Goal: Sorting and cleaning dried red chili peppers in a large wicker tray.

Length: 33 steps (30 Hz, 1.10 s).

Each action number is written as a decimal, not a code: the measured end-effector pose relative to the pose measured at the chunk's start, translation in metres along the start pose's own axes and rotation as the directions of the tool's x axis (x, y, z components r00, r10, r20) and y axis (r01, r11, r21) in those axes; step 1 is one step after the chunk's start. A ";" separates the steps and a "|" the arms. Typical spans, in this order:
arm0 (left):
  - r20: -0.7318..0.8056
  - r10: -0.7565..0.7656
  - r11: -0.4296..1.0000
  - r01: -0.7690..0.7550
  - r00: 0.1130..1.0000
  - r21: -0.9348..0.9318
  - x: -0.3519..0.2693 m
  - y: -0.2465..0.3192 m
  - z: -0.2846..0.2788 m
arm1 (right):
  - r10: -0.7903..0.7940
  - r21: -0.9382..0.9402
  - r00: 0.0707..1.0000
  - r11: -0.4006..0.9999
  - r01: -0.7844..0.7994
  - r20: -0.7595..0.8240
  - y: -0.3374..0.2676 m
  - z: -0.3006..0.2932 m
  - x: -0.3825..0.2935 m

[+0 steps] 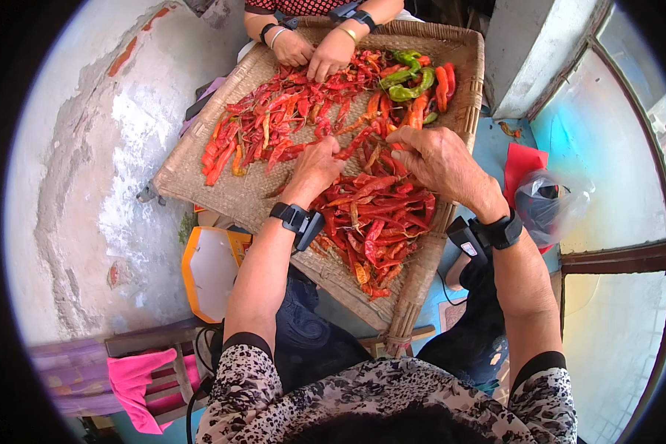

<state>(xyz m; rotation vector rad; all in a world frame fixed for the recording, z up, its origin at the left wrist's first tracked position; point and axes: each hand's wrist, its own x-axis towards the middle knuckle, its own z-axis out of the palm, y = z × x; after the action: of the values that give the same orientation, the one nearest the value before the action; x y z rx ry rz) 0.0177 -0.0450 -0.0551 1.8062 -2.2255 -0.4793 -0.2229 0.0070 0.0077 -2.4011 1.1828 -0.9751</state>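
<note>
A large woven tray [186, 183] holds heaps of red chili peppers. My left hand [316, 166] is over its middle, fingers bent down at a red chili [352, 145]; whether it grips that chili is unclear. My right hand [444, 161] is to the right, thumb and forefinger closed around a red chili [400, 145]. Below and between my hands is a pile of wrinkled dried red chilies [374, 211]. More red chilies [272, 119] are spread at the upper left of the tray. Curled green peppers [410, 83] and smooth red ones [445, 83] sit at its upper right.
Across the tray, another person's hands [313, 55] touch the chilies. A peeling wall [100, 166] is at left and a framed window [616, 166] at right. An orange-edged box [188, 277], a pink cloth [139, 383] on a wooden chair and a clear plastic bag [574, 194] are around the tray.
</note>
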 end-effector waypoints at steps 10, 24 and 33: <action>-0.049 0.211 0.470 -0.145 0.976 -0.871 -0.010 0.028 -0.022 | 0.060 -0.001 0.998 0.998 -0.060 0.037 0.002 -0.006 0.002; 0.084 0.279 0.468 -0.059 0.957 -0.882 -0.040 0.042 -0.020 | 0.032 0.370 0.991 0.926 -0.079 0.131 -0.003 0.022 0.008; -0.295 -0.090 0.518 -0.208 0.951 -0.830 -0.030 0.016 -0.059 | 0.032 0.392 0.978 0.913 -0.112 0.205 0.004 0.018 0.008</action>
<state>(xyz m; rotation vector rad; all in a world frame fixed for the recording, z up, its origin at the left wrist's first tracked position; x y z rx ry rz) 0.0321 -0.0192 0.0056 1.1259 -1.3773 -0.9934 -0.2097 -0.0023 -0.0043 -2.0548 0.8919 -0.8415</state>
